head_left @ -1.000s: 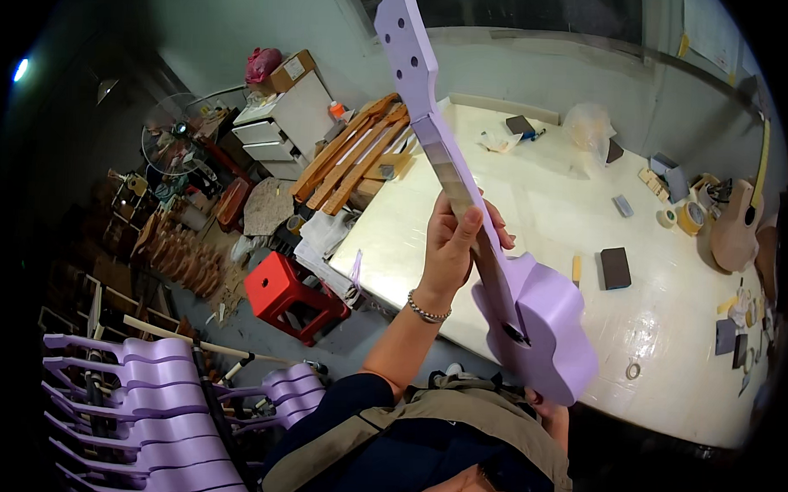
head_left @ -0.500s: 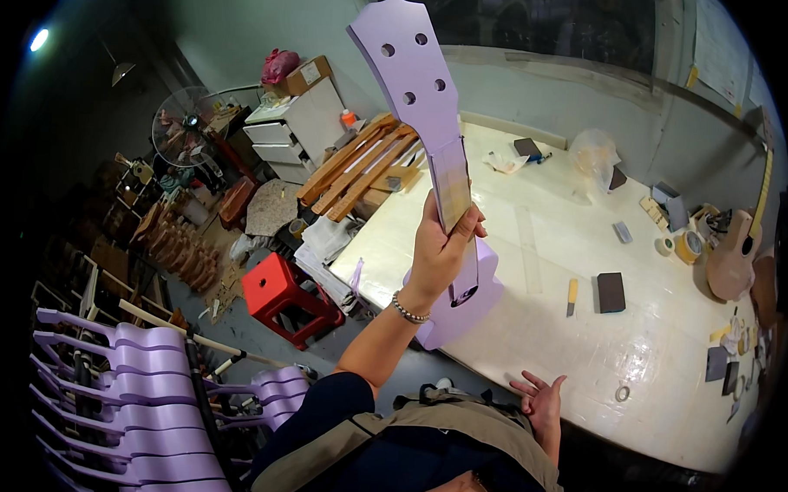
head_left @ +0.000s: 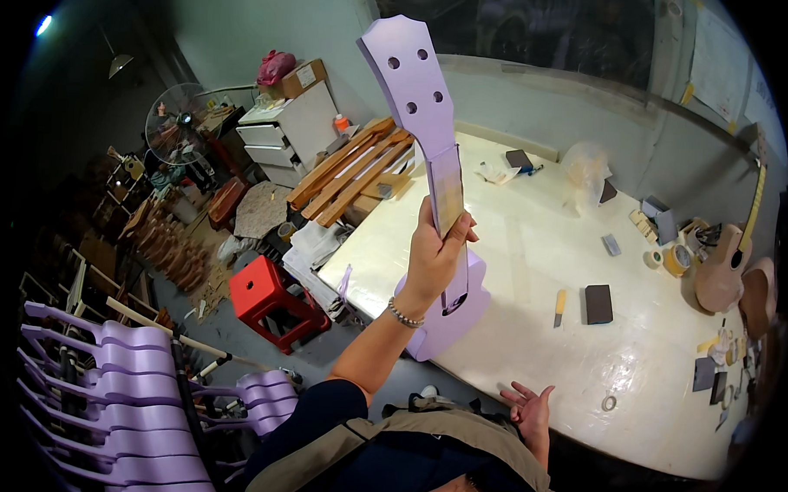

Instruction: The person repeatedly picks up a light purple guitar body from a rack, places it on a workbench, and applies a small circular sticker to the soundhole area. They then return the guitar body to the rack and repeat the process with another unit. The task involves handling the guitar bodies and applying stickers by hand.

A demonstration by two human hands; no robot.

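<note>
My left hand (head_left: 437, 256), a beaded bracelet on its wrist, is wrapped round the neck of a lilac ukulele (head_left: 409, 73). The headstock points up and away from me and has several peg holes, with no pegs or strings fitted. A pale strip runs along the front of the neck. Beyond my hand, the instrument's body shows lower down by the table's near edge, partly covered by my hand and arm. My right hand (head_left: 529, 415) is held low at that edge, palm turned up and fingers apart, with nothing in it.
On the white table (head_left: 515, 259) are a dark sanding block (head_left: 598, 304), a yellow-handled knife (head_left: 560, 307), a tape ring (head_left: 610, 403) and wooden strips (head_left: 349, 179). An unpainted ukulele (head_left: 721, 270) leans at right. Left are a red stool (head_left: 258, 298) and racked lilac ukuleles (head_left: 142, 389).
The ukulele's headstock has dipped slightly in the picture, still gripped by my left hand. The whole scene has shifted a little to the left. My right hand stays open.
</note>
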